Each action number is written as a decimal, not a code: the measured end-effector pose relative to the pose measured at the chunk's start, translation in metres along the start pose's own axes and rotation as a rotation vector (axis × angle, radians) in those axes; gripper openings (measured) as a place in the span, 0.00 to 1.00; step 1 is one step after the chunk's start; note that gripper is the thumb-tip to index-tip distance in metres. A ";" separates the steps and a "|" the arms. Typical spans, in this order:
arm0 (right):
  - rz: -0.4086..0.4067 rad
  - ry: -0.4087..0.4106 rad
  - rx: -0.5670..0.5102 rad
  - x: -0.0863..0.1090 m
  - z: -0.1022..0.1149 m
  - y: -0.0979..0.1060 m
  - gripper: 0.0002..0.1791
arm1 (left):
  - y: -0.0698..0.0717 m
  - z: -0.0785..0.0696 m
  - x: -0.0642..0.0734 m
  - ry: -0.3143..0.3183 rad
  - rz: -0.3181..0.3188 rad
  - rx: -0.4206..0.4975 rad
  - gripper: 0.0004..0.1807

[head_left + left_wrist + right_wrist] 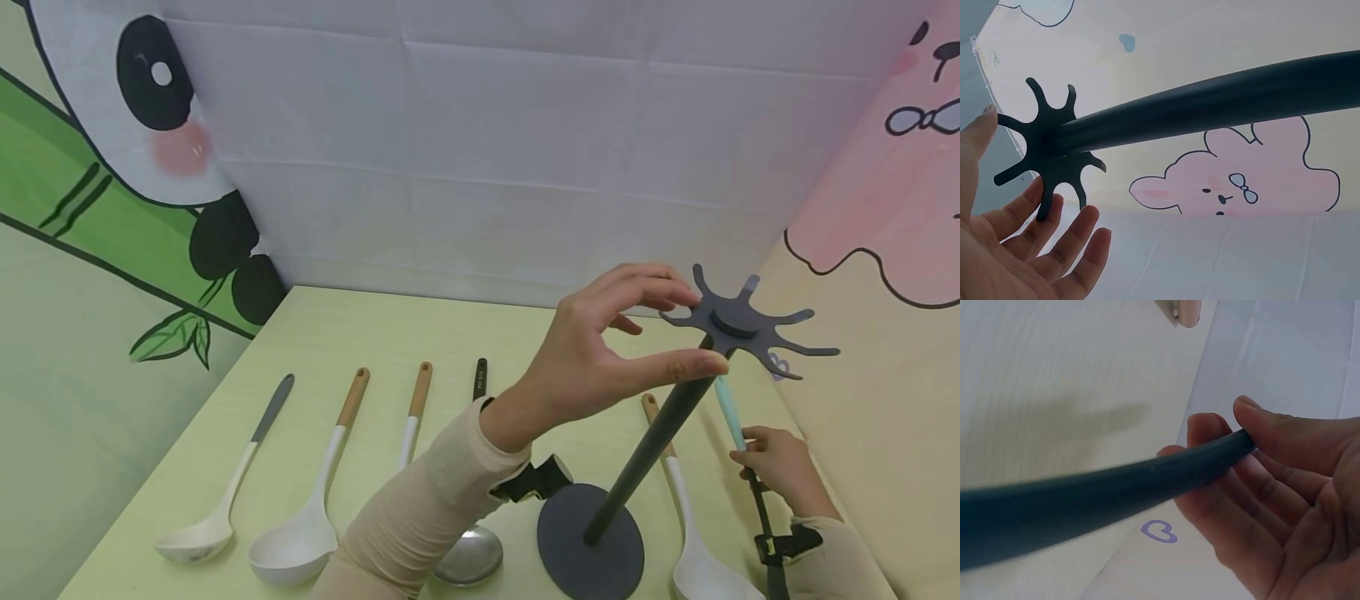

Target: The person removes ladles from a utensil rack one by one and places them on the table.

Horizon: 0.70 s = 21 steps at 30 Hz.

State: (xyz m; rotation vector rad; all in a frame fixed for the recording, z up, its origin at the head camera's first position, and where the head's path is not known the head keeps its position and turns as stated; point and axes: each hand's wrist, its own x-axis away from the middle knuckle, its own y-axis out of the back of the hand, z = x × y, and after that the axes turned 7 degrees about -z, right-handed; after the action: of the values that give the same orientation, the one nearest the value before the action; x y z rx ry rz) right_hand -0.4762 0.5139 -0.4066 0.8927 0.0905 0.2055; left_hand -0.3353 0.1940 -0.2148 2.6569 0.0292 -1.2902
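Note:
My left hand (600, 350) pinches the hooked top of a dark grey utensil stand (660, 433) between thumb and fingers. In the left wrist view, the thumb and fingertips touch the stand's curved hooks (1054, 140), while the other fingers spread loosely. The round base is at the lower middle of the head view. At the right side of the table, my right hand (780, 467) pinches a long-handled utensil (1116, 490). It looks light teal above the fingers and dark below. Its working end cannot be made out.
Left of my arm lie a grey-handled ladle (202, 533), a white ladle (300, 542) and a wooden-handled utensil (420, 392), partly hidden. A metal-headed utensil (472, 557) lies under the forearm. A white turner (701, 558) lies between the stand and my right hand. Printed cloth walls surround the table.

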 end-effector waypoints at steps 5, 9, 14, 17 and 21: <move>0.011 -0.003 0.002 -0.002 0.000 -0.003 0.22 | 0.000 0.000 0.000 0.003 0.000 0.002 0.23; 0.020 -0.002 0.006 -0.003 -0.002 -0.005 0.21 | 0.000 -0.001 0.000 0.005 0.005 0.000 0.23; 0.042 -0.020 0.014 -0.006 -0.005 -0.009 0.22 | 0.000 -0.001 0.000 0.004 0.002 0.004 0.23; 0.056 -0.021 0.020 -0.008 -0.006 -0.011 0.23 | 0.000 -0.001 0.000 0.006 0.001 -0.002 0.22; 0.069 -0.015 0.024 -0.009 -0.005 -0.013 0.23 | 0.000 0.000 0.000 0.003 0.000 -0.007 0.23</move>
State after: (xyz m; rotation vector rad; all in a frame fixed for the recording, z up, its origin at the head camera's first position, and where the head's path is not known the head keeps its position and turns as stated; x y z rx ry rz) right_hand -0.4841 0.5079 -0.4203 0.9224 0.0487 0.2627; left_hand -0.3350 0.1941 -0.2145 2.6529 0.0337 -1.2843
